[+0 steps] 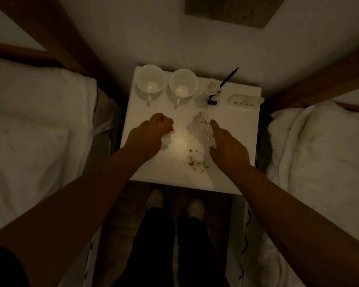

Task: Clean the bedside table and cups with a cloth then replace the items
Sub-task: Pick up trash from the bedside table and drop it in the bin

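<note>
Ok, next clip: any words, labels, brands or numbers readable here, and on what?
No text can be read in this dim view.
White socket block: small marks on its face, too blurred to read.
Two cups, bedside table, clear wrapper: no print visible.

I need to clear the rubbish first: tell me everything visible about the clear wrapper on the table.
The clear wrapper looks like crumpled, glossy transparent plastic, speckled with dark bits. It lies on the white bedside table, right of centre, in front of the cups. The right hand rests against its right edge. Brownish crumbs lie just in front of it.
</note>
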Demonstrator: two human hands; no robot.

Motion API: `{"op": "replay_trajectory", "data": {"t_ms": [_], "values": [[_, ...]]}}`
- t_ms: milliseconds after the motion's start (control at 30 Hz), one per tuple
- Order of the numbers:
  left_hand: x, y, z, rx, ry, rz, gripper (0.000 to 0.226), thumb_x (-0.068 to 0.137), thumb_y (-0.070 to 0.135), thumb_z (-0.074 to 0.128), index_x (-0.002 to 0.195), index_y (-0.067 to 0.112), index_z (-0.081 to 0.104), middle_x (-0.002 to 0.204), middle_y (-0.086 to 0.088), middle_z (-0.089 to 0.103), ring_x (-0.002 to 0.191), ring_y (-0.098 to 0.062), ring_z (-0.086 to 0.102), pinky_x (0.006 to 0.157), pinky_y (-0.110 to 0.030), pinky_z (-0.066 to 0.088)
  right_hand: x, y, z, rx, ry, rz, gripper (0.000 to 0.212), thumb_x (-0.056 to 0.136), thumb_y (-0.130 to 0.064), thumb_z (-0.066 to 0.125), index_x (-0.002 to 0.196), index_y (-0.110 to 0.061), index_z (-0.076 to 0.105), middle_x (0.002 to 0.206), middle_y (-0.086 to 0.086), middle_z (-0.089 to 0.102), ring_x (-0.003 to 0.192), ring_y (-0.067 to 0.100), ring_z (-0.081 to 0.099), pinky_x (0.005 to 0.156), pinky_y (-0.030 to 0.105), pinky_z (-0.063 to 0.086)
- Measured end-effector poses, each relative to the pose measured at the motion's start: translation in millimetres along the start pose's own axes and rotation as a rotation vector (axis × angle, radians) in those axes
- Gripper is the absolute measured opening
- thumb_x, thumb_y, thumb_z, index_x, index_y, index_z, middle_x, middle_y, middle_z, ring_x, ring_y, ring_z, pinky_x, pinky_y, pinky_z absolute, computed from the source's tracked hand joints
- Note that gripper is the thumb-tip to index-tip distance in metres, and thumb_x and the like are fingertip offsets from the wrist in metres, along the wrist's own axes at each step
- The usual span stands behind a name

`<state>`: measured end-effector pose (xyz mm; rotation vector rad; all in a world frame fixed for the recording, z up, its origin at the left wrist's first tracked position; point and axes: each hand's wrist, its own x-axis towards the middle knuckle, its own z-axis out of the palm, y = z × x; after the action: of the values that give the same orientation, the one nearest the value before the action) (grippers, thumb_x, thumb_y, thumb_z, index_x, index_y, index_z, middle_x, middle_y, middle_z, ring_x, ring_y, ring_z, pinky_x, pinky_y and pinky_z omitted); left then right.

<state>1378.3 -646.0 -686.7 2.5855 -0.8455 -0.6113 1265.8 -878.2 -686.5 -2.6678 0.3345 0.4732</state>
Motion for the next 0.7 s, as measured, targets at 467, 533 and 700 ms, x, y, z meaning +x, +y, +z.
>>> {"op": "replay_trajectory", "data": {"t_ms": [467,533,700], "values": [[-196,65,-125,-0.232,0.345,-0.305,0.046,0.083,0.002,0.057,0.127,0.014,0.052,0.137,-0.011,0.046,0.106,-0.031,0.056,0.085,-0.04,0.049,-82,-150,-109,-0.059,-0.029,-0.422,0.078,0.087,-0.027,0.061,0.151,-0.027,0.017,0.15,-0.001,0.036,0.112,0.026,0.056,0.08,0.038,0.052],[-223,72,-131,-0.223,0.384,-0.392,0.05,0.083,0.003,0.06,0.13,0.016,0.051,0.141,-0.008,0.043,0.104,-0.03,0.057,0.08,-0.035,0.047,-94,-169,-120,-0.09,-0.039,-0.492,0.08,0.086,-0.026,0.062,0.151,-0.029,0.015,0.15,-0.002,0.037,0.112,0.026,0.057,0.078,0.038,0.053],[-335,97,-158,-0.16,0.514,-0.68,0.066,0.077,0.006,0.064,0.133,0.032,0.04,0.147,0.003,0.034,0.105,-0.025,0.057,0.07,-0.031,0.042,-140,-236,-142,-0.112,-0.094,-0.684,0.073,0.092,-0.025,0.058,0.15,-0.032,0.015,0.145,0.002,0.045,0.121,0.023,0.053,0.097,0.032,0.045]]}}
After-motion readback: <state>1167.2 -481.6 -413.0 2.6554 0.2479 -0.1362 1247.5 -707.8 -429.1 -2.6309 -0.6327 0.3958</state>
